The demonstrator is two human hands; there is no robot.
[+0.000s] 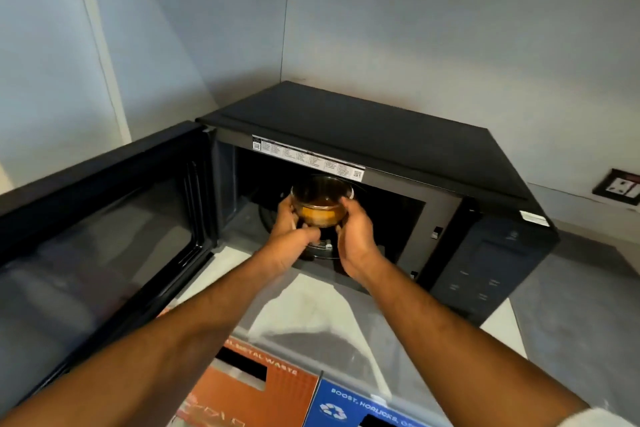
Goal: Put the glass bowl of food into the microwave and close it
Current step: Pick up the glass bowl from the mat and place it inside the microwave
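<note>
A black microwave point(363, 121) stands in the corner on a pale counter, its door point(104, 229) swung wide open to the left. A small glass bowl point(322, 199) with brownish-orange food sits between my two hands at the mouth of the cavity, above the glass turntable point(320, 250). My left hand point(289, 229) grips the bowl's left side and my right hand point(356, 236) grips its right side. I cannot tell whether the bowl touches the turntable.
The microwave's control panel point(491, 267) is at the right of the cavity. A wall socket point(620, 188) sits at the far right. Below my arms lie an orange waste-bin label point(249, 388) and a blue one point(353, 406). Walls close in behind and to the left.
</note>
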